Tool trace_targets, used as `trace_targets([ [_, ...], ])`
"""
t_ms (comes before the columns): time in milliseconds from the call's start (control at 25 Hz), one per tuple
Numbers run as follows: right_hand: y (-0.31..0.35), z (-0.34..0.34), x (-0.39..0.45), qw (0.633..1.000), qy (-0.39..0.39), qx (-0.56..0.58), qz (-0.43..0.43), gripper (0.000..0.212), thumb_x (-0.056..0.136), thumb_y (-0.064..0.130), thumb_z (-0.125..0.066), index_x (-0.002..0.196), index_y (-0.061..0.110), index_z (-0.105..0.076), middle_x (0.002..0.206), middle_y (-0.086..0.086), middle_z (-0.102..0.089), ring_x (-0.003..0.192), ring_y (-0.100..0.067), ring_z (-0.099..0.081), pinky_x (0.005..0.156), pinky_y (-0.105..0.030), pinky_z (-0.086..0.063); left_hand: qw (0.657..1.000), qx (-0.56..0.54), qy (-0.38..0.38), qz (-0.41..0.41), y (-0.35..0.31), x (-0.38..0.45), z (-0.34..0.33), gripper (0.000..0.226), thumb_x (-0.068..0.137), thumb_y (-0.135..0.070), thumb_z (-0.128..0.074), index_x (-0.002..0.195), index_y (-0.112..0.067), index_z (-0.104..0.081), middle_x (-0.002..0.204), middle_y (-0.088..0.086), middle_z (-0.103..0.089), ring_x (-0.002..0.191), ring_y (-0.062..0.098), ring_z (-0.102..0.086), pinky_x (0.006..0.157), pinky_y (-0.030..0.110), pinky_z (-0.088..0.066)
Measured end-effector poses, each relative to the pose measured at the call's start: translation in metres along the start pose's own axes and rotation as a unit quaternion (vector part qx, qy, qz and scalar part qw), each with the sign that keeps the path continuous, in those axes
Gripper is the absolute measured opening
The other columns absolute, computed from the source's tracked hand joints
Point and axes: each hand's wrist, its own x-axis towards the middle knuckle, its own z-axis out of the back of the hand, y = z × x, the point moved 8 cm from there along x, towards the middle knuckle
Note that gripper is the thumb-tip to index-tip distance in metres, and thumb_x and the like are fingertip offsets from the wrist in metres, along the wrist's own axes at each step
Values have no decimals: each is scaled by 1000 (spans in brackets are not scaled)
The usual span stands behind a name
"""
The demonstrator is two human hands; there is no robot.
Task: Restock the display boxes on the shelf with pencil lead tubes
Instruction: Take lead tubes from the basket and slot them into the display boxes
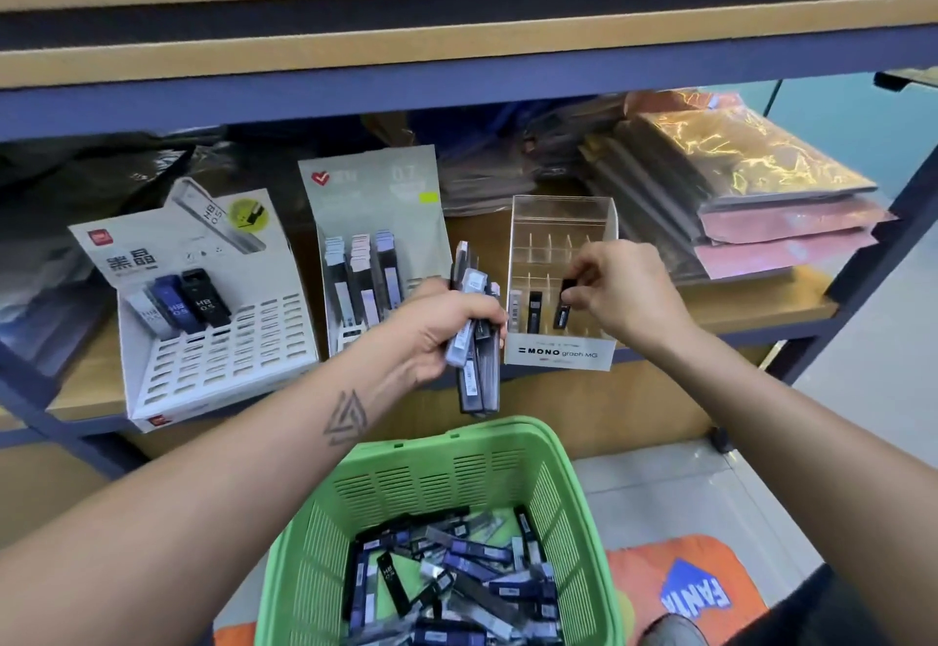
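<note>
Three display boxes are seen on the shelf (761, 313). At the left, the white slotted box (203, 320) holds three tubes, and most of its slots are unfilled. Beside it, the grey box (375, 244) holds three rows of tubes; the exact number in each row cannot be told. Next, a bundle of tubes (474, 341) is clamped in the left hand (446, 326), with the fingers curled round it; about six can be counted, perhaps more. At the right, in the clear box (561, 285), two tubes are already standing in the front row, and a third, the black tube (564, 305), is pinched at its top between thumb and fingertips of the right hand (619, 290) and is being set into a compartment.

The step in hand is judged to be the filling of this clear box. For the next move, the tube must be released upright, and another must be drawn from the bundle.

Below, many more tubes, too many to count, are lying loose in one green basket (573, 508).
</note>
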Motion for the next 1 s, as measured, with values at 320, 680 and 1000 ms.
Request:
trace_targets([
  [320, 6, -13, 3, 999, -11, -32, 17, 9, 87, 8, -74, 93, 14, -77, 86, -8, -75, 84, -27, -71, 81, -42, -59, 1000, -10, -27, -3, 11, 5, -4, 24, 78, 15, -67, 97, 5, -56, 76, 25, -65, 65, 30, -65, 81, 51, -59],
  [680, 10, -27, -9, 996, -6, -87, 24, 18, 86, -5, -64, 92, 12, -67, 81, -10, -70, 79, -35, -67, 71, -42, -58, 1000, -15, -23, -1, 9, 2, -5, 24, 79, 15, -66, 99, 6, -56, 79, 27, -64, 65, 30, -64, 77, 46, -60],
  [1000, 11, -35, -12, 985, -3, -161, 56, 17, 79, -12, -60, 76, 4, -62, 70, -13, -63, 64, -39, -60, 60, -44, -57, 999, -39, -31, 3, 8, 1, 0, 45, 79, 15, -67, 121, 16, -51, 72, 22, -67, 63, 28, -66, 68, 41, -62],
])
